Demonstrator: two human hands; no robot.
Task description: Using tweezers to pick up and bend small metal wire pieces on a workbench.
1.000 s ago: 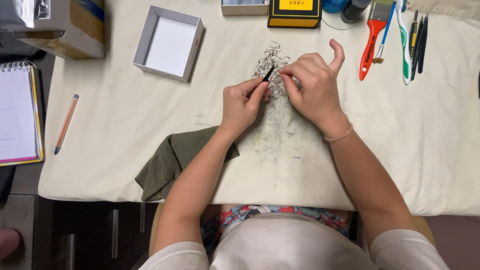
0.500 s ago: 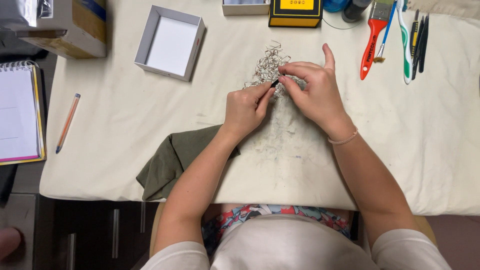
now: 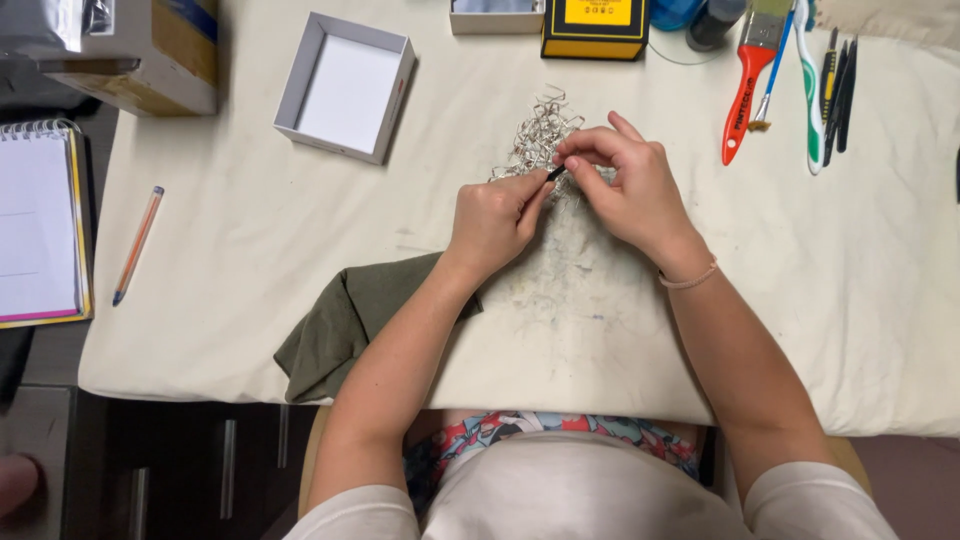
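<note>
Left hand and right hand are both pinching a thin black tool against the tangled pile of silvery wire clips mid-table, where a slipping tip is likely scattering clips toward the far edge.

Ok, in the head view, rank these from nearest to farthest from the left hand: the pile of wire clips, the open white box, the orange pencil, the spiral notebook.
From the left hand:
1. Pile of wire clips, just above the fingers, touching or nearly so.
2. Open white box, up and to the left.
3. Orange pencil, far left on the cloth.
4. Spiral notebook, beyond the table's left edge.
</note>
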